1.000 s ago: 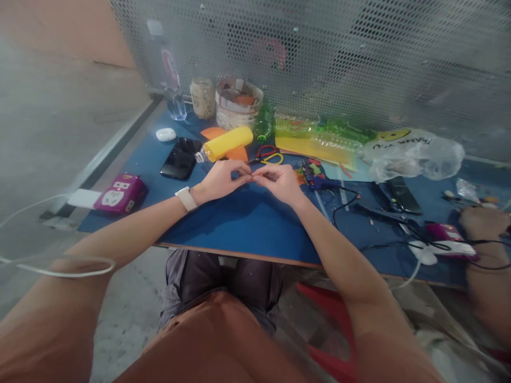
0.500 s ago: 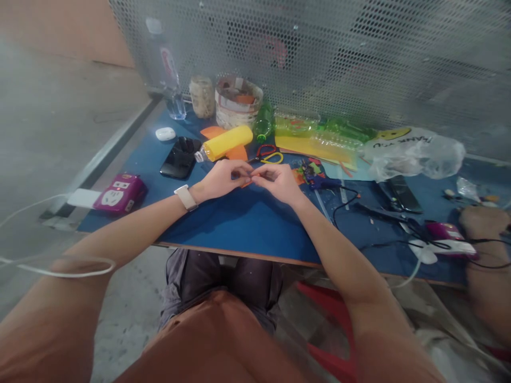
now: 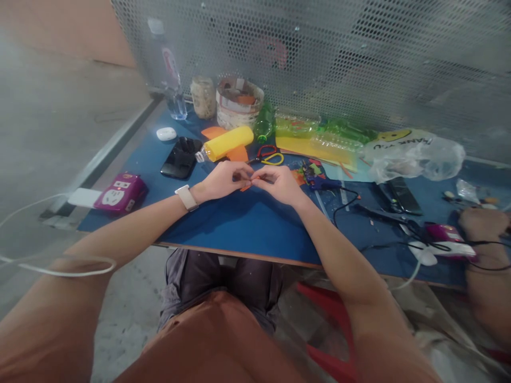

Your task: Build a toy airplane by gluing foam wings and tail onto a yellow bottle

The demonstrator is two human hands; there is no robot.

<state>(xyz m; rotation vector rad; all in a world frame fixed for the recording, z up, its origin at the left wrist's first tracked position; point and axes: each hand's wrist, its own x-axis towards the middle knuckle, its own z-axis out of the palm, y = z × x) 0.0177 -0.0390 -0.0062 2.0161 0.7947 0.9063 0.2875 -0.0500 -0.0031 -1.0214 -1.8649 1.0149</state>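
Between my fingertips is a small orange strip (image 3: 246, 186), perhaps paper, partly hidden by the fingers. My left hand (image 3: 224, 180) pinches it from the left, and my right hand (image 3: 276, 182) pinches it from the right; the fingertips nearly meet. Just beyond them lie scissors (image 3: 271, 156) with red and yellow handles. A plastic bottle wrapped in yellow (image 3: 229, 143) rests on its side over an orange sheet (image 3: 213, 131), past my left hand. To the right of my right hand is a blue glue gun (image 3: 322, 183) with its cord.
On the blue table (image 3: 239, 229) stand a purple power socket (image 3: 121, 192), a black phone (image 3: 180, 158), a white case (image 3: 166, 133), a jar (image 3: 203, 98) and a round tub (image 3: 238, 109). Green bottles (image 3: 263, 125) and a plastic bag (image 3: 415, 154) line the back. Another person's hand (image 3: 484, 223) is at right.
My hands stay together in nearly the same place. The fingers have shifted slightly, and more of the orange strip shows between them.
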